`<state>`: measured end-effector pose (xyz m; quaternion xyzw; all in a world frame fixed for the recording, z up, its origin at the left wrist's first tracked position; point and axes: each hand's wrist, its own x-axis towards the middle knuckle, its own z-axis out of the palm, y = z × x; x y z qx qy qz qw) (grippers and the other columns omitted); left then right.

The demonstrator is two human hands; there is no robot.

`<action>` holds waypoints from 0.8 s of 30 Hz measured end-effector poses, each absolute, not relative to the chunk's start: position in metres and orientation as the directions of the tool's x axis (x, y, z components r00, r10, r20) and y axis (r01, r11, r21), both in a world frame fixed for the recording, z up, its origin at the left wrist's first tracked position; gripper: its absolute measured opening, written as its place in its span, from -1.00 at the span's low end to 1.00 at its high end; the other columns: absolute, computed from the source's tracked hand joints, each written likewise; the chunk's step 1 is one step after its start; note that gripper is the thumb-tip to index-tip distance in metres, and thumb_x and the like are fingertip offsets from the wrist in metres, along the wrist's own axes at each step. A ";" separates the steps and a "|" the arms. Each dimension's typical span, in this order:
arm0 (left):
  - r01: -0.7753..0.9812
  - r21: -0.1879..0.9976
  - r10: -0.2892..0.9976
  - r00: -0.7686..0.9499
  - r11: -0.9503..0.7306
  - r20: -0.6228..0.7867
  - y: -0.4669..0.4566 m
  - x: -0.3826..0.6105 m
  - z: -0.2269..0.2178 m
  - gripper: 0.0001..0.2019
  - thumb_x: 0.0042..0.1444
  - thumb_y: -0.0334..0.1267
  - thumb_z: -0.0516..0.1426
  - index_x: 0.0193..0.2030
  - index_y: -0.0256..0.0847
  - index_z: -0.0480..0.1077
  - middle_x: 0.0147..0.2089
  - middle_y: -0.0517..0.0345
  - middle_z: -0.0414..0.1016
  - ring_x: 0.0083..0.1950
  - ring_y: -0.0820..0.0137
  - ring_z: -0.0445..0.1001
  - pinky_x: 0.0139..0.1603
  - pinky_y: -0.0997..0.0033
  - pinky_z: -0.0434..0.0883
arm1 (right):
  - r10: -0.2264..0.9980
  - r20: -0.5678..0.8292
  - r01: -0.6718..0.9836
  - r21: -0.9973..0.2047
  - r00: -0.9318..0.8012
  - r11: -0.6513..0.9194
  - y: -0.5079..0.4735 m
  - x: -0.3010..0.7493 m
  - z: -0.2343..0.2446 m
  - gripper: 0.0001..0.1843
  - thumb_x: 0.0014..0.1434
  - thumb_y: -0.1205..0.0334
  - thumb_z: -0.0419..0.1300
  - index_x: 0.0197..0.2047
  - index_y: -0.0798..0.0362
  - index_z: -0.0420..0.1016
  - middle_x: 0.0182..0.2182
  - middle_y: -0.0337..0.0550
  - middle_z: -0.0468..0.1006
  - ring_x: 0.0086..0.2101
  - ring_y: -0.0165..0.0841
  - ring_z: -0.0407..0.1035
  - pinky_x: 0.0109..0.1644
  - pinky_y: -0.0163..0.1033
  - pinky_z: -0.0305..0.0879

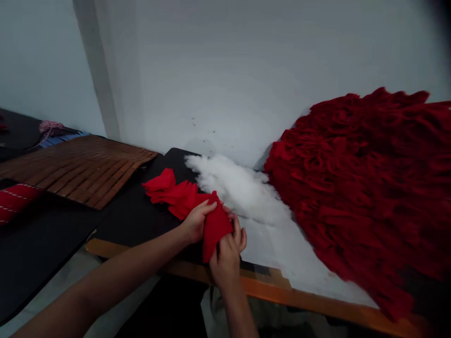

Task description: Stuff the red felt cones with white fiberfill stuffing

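Note:
Between my two hands is a small red cloth piece (217, 225), tapering to a point at its upper end. My left hand (196, 221) grips its upper left side, thumb laid on top. At its lower right edge my right hand (227, 253) is closed, with some fingertips hidden in or behind the cloth. Just beyond them lies a loose heap of white fluffy stuffing (243, 188). Several bright red cloth pieces (172, 192) rest in a bunch on the black tabletop, left of the stuffing.
A large pile of dark red cloth pieces (366, 188) fills the right side. On the left lies a brown woven mat (77, 164), with red stitched cloth (17, 202) and a red-and-white cord (51, 126) near it. The table's wooden edge (264, 286) runs in front; a white wall (225, 80) stands behind.

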<state>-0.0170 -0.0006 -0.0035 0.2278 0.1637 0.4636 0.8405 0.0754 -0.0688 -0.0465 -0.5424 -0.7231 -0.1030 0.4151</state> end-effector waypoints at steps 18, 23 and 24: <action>-0.700 0.582 0.877 0.477 0.415 -0.051 0.002 -0.017 -0.005 -0.86 0.01 -0.35 0.13 -0.27 -0.32 0.30 -0.33 -0.01 0.50 -0.27 0.30 0.49 -0.17 0.26 0.38 | 0.792 0.602 0.784 -0.440 -0.103 0.437 -0.066 0.082 -0.053 -0.46 -0.02 0.46 -0.08 0.08 0.10 0.20 0.08 0.01 0.26 0.21 -0.15 -0.18 0.15 0.20 -0.09; -0.671 0.578 0.847 0.527 0.464 -0.067 0.001 -0.018 -0.005 -0.82 0.04 -0.26 0.10 -0.23 -0.30 0.29 -0.32 -0.01 0.49 -0.32 0.32 0.49 -0.25 0.31 0.39 | 0.748 0.645 0.824 -0.333 -0.156 0.458 -0.065 0.078 -0.059 -0.45 -0.11 0.52 -0.09 0.00 0.14 0.31 -0.06 0.04 0.39 0.21 -0.10 -0.21 0.14 0.24 -0.19; -0.668 0.590 0.840 0.542 0.454 -0.034 -0.001 -0.017 -0.006 -0.80 0.04 -0.24 0.10 -0.21 -0.29 0.28 -0.31 -0.01 0.49 -0.33 0.32 0.49 -0.27 0.31 0.39 | 0.743 0.650 0.827 -0.323 -0.160 0.460 -0.063 0.077 -0.061 -0.45 -0.09 0.49 -0.07 0.02 0.13 0.29 -0.05 0.03 0.38 0.20 -0.09 -0.19 0.15 0.24 -0.21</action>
